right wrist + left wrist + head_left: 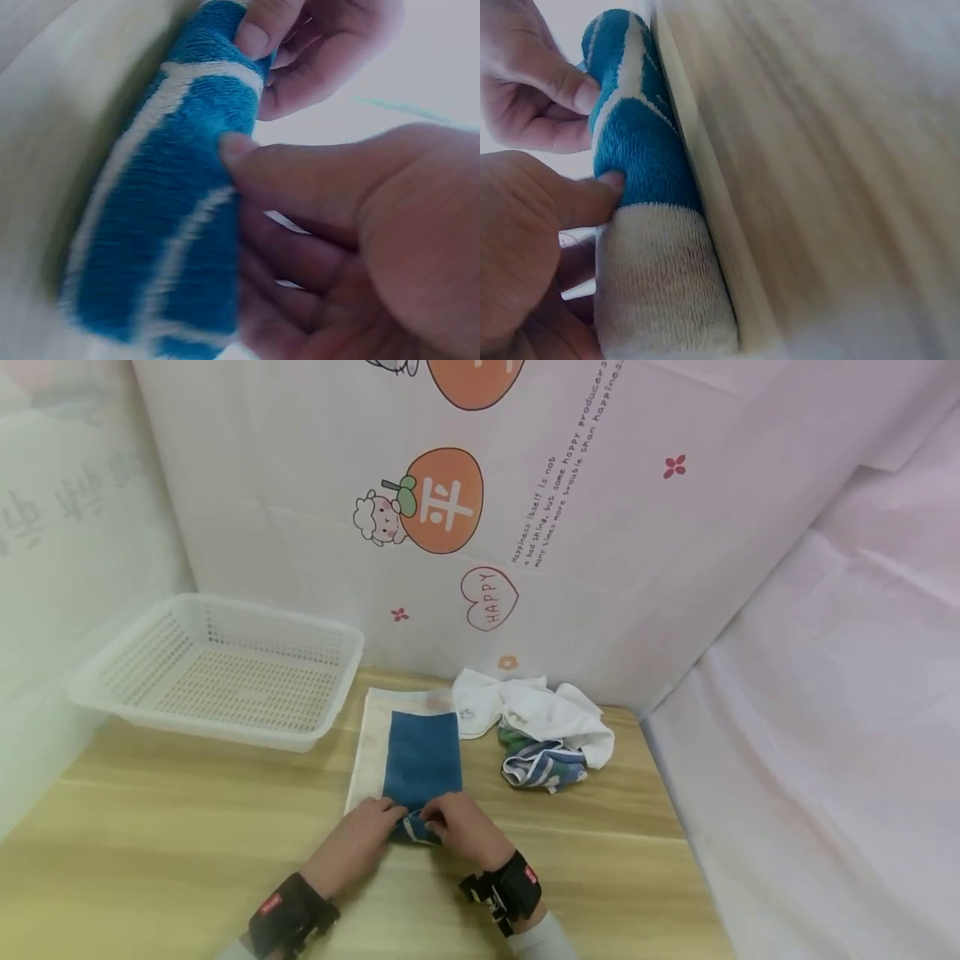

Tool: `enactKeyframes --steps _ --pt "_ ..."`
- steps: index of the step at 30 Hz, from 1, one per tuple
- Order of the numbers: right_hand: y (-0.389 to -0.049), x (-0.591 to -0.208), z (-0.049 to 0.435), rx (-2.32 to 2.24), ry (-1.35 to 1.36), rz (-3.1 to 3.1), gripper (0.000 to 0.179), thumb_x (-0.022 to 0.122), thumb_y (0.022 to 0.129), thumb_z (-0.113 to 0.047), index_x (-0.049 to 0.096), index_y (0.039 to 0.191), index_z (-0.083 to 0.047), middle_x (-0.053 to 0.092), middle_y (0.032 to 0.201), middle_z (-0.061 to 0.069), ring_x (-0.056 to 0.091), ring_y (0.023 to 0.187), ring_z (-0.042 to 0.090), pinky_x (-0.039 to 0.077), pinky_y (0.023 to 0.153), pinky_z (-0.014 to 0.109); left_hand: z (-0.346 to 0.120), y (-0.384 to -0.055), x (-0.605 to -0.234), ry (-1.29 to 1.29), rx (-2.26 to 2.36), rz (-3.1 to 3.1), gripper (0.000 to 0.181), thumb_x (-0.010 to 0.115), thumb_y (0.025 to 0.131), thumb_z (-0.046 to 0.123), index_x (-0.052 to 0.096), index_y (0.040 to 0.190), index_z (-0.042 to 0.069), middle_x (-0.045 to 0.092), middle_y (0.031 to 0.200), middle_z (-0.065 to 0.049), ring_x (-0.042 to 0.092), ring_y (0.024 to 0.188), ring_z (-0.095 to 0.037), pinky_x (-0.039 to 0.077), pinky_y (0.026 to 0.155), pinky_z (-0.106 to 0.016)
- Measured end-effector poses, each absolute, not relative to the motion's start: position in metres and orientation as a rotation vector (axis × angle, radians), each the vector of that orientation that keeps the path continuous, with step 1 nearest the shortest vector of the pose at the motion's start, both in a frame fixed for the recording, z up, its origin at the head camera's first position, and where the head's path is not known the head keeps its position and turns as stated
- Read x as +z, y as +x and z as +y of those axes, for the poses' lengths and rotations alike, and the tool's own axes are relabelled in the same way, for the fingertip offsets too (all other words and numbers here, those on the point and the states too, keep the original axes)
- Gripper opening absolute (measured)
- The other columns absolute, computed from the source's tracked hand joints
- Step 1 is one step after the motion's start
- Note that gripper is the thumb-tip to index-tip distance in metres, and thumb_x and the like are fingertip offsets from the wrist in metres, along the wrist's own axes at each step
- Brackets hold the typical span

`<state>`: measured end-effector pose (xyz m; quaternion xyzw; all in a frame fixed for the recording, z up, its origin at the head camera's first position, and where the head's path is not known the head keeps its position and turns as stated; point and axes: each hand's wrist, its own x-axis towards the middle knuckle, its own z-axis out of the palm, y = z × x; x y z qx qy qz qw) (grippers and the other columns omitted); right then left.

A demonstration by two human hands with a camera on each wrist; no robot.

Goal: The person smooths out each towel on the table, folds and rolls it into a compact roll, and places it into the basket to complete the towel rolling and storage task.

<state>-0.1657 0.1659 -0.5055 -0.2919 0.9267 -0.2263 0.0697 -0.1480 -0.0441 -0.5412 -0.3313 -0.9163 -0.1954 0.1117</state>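
Note:
A small towel [425,752], blue in the middle with a cream border, lies on the wooden table. Its near end is turned up into a thick roll that shows a blue and white pattern [646,154]. My left hand [358,842] grips the left part of this roll, thumb on the near face and fingers behind. On the roll's other part, my right hand [468,829] pinches the cloth between thumb and fingers. Both thumbs show on the blue cloth [180,150] in the right wrist view. The roll's underside is hidden.
A white plastic basket [217,727] with a mesh of holes stands at the back left. Toward the back right lie a crumpled white cloth [540,706] and a bunched blue, green and white cloth [543,767]. Printed white sheets [600,568] hang behind the wooden table [600,877].

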Motion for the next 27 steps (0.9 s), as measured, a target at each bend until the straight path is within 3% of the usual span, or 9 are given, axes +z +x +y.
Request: enactKeyframes --steps 5,12,20,23,27 --pt "-0.147 -0.501 0.157 -0.446 -0.917 3.041 0.015 0.076 0.089 -0.007 0.078 0.103 -0.01 0.076 0.099 0.0 0.069 0.092 0.013 0.056 0.079 0.025 -0.05 -0.165 -0.541 -0.951 -0.838 -2.75 0.017 0.065 0.091 -0.004 0.07 0.107 0.0 0.071 0.096 -0.011 0.069 0.088 -0.028 0.057 0.078 -0.043" --pt "-0.149 -0.523 0.142 0.105 -1.055 3.217 0.016 0.073 0.092 -0.009 0.073 0.109 -0.008 0.074 0.104 0.001 0.067 0.097 0.015 0.057 0.083 0.027 -0.057 -0.187 -0.525 -0.865 -1.064 -2.841 0.01 0.066 0.093 -0.001 0.071 0.1 0.002 0.073 0.097 -0.01 0.069 0.091 -0.027 0.057 0.08 -0.041" --pt "-0.174 -0.528 0.146 0.115 -0.992 3.154 0.009 0.067 0.095 -0.007 0.07 0.103 -0.01 0.073 0.088 0.003 0.062 0.079 0.018 0.053 0.075 0.029 -0.055 -0.173 -0.523 -0.893 -0.736 -2.725 0.024 0.081 0.085 0.014 0.075 0.106 0.005 0.073 0.105 -0.01 0.069 0.096 -0.028 0.057 0.086 -0.045" --pt "-0.181 -0.527 0.149 0.045 -0.969 3.096 0.007 0.068 0.094 -0.006 0.07 0.1 -0.01 0.071 0.084 0.003 0.063 0.075 0.019 0.053 0.073 0.03 -0.051 -0.172 -0.526 -0.874 -0.68 -2.705 0.026 0.081 0.083 0.01 0.075 0.107 0.006 0.074 0.103 -0.01 0.07 0.094 -0.028 0.057 0.085 -0.044" --pt "-0.184 -0.529 0.146 -0.019 -0.945 3.047 0.004 0.067 0.093 -0.007 0.068 0.092 -0.011 0.066 0.077 0.002 0.062 0.071 0.018 0.053 0.068 0.031 -0.047 -0.174 -0.524 -0.764 -0.766 -2.787 0.016 0.076 0.085 0.0 0.076 0.1 0.007 0.075 0.094 -0.008 0.07 0.088 -0.027 0.057 0.08 -0.044"
